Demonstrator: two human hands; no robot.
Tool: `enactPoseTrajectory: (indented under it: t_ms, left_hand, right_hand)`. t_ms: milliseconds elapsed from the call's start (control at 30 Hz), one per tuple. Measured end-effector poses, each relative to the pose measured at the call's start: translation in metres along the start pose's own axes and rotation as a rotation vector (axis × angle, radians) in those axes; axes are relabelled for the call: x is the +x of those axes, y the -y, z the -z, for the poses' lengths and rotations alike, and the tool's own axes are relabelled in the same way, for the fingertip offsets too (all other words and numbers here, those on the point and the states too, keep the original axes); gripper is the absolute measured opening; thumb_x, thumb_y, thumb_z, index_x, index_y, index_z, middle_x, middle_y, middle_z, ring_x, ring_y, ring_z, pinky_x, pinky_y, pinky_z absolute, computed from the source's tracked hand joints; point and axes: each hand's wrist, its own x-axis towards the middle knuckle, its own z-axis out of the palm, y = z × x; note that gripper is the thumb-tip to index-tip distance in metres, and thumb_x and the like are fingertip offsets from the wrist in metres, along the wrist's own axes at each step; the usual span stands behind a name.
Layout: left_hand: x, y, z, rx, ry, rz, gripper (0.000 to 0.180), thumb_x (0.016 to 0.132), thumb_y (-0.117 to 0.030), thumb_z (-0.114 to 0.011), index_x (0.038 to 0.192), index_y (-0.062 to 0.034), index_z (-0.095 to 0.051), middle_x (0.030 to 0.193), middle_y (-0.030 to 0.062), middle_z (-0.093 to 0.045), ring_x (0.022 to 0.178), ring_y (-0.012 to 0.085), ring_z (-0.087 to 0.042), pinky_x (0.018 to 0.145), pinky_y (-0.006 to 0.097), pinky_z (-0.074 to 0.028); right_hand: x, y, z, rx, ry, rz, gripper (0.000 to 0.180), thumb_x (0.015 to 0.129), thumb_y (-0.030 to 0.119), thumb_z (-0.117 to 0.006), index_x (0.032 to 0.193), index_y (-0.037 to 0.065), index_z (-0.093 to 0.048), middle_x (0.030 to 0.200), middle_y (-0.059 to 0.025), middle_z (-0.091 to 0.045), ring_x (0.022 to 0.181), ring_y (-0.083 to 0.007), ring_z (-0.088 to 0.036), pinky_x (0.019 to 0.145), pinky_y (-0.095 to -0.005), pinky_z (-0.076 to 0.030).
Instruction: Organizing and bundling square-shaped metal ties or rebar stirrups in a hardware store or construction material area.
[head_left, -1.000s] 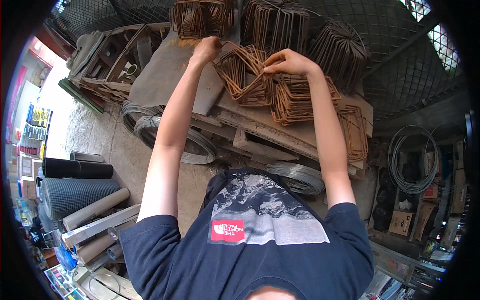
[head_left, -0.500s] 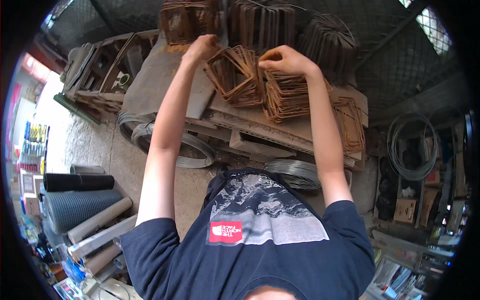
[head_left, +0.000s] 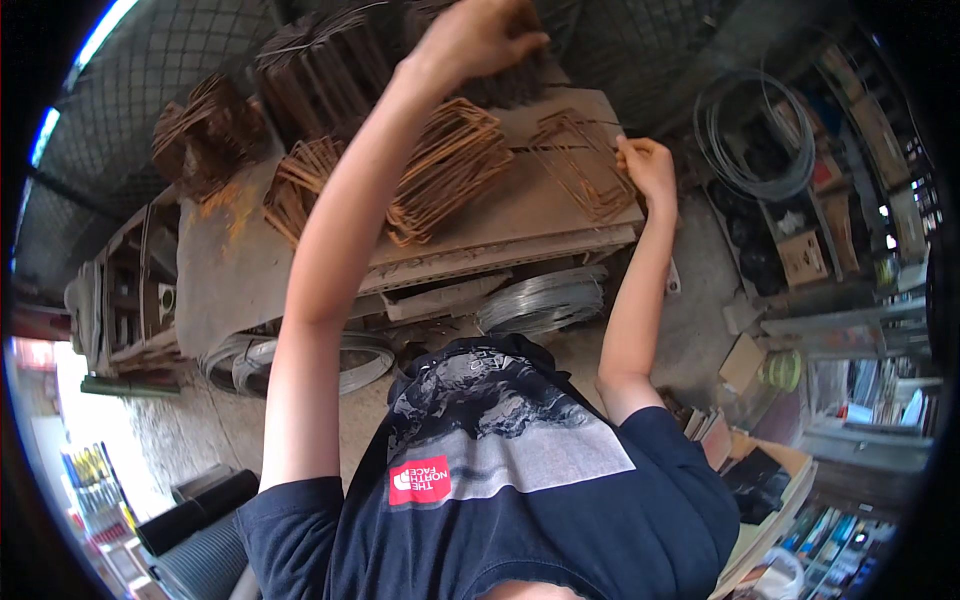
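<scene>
Head-worn fisheye, steeply down, close overhead

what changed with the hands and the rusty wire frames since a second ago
Earlier both hands met on one bundle of rusty square wire frames. Now they are apart: the left hand has reached up and away to the far dark stacks, while the right hand has swung right, gripping a few frames at the board's right end. The main bundle lies on the board as before; the wire coils below stayed put.

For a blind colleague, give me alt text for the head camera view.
A person's right hand grips a rusty square wire frame on a workbench, while the left hand reaches up to stacked frames behind. Wire coils lie below.
</scene>
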Motion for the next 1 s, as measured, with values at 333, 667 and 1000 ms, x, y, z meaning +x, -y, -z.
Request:
enactPoseTrajectory:
  t_ms: [333,667,1000]
  left_hand:
    - [0.012,0.033,-0.201,0.376,0.410,0.221,0.032,0.074,-0.027,-0.070,0.096,-0.0043,-0.069,0.100,0.0181,-0.066,0.093,0.0325,-0.065,0.077,0.041,-0.054]
    - [-0.003,0.057,-0.235,0.399,0.562,0.383,0.039,0.074,-0.019,-0.073,0.108,-0.0043,-0.059,0.100,0.0168,-0.065,0.094,0.0336,-0.063,0.075,0.043,-0.054]
    - [-0.015,0.078,-0.235,0.352,0.439,0.425,0.027,0.072,-0.017,-0.074,0.096,-0.0075,-0.067,0.094,0.0149,-0.067,0.089,0.0323,-0.065,0.074,0.041,-0.054]
  right_hand:
    - [-0.052,-0.082,0.014,-0.194,-0.003,-0.159,0.037,0.081,0.034,-0.071,0.079,-0.002,-0.063,0.061,-0.0095,-0.065,0.051,-0.0130,-0.061,0.050,-0.0268,-0.048]
    - [-0.054,-0.069,0.001,-0.339,-0.164,-0.068,0.034,0.077,0.030,-0.073,0.079,0.000,-0.057,0.074,-0.0188,-0.063,0.071,-0.0356,-0.063,0.064,-0.0438,-0.049]
    - [-0.048,-0.065,-0.008,-0.298,-0.241,0.057,0.015,0.076,0.011,-0.068,0.082,0.000,-0.057,0.082,-0.0152,-0.056,0.076,-0.0340,-0.059,0.067,-0.0418,-0.048]
